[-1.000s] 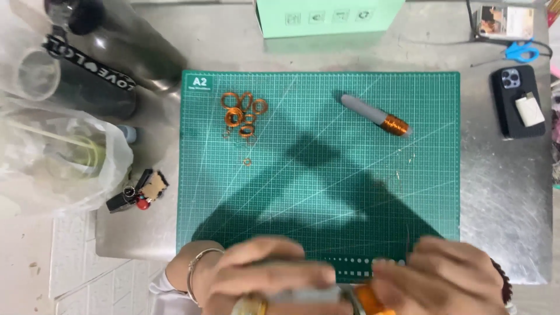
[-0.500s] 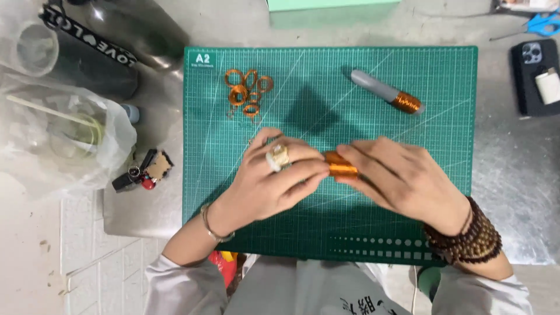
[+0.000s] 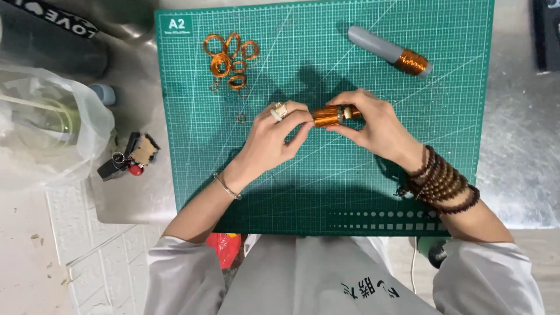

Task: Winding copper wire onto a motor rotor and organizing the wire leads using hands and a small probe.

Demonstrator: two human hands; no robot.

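Both hands meet over the middle of a green cutting mat. My left hand, with a ring on one finger, pinches the left end of a short rod wound with copper wire. My right hand, with dark bead bracelets on the wrist, grips the rod's right end. The rod lies level, a little above the mat. Several small copper wire rings lie at the mat's upper left. A grey rod with a copper winding on one end rests at the upper right.
The mat lies on a metal table. To the left are a clear plastic bag, a dark bottle and a small bunch of key-ring items. A dark object shows at the top right corner.
Both hands have come up from the near edge to the mat's middle with the copper-wound rod between them. The view has tilted down, and my arms and sleeves now show.
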